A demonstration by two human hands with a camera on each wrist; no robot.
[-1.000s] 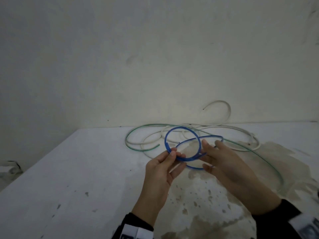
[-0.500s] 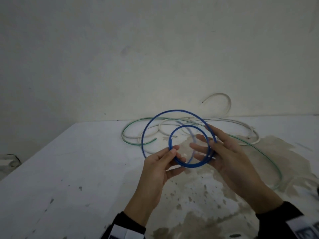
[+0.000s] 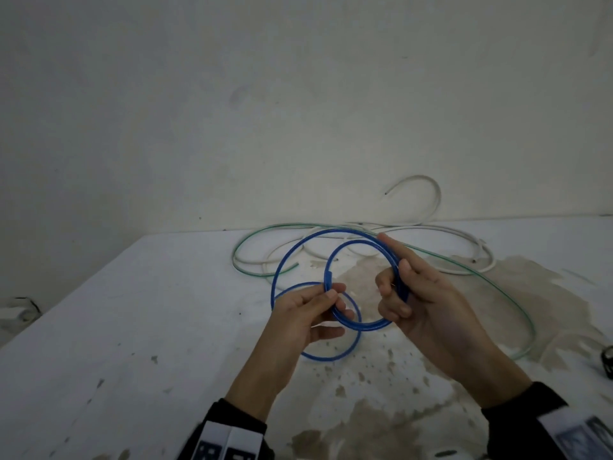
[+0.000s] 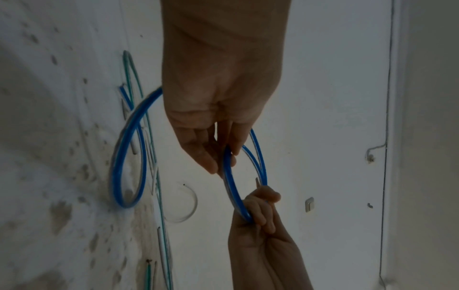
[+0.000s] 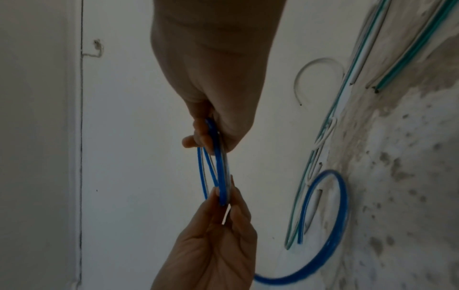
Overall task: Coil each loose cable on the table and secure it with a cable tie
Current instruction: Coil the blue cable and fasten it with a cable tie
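A blue cable (image 3: 365, 328) is held up over the table in a few loops. My left hand (image 3: 331, 293) pinches the left side of the small loop between thumb and fingers. My right hand (image 3: 396, 280) grips the right side, fingers curled round the strands. One wide loop (image 3: 298, 247) arcs behind, and another loop (image 3: 331, 358) hangs below the left hand. In the left wrist view the left hand (image 4: 219, 159) and the right hand (image 4: 261, 208) hold the blue cable (image 4: 229, 184). The right wrist view shows the right hand (image 5: 211, 137) on the blue cable (image 5: 221, 172). No cable tie is in view.
A thin green cable (image 3: 497, 287) and a white cable (image 3: 464, 234) lie tangled at the back of the white, stained table (image 3: 132, 327), against the wall. A small black object (image 3: 607, 360) sits at the right edge.
The blue cable has been turned into more loops: a wide loop swung up behind, and now one hangs below my left hand. My right fingers have curled round the strands.
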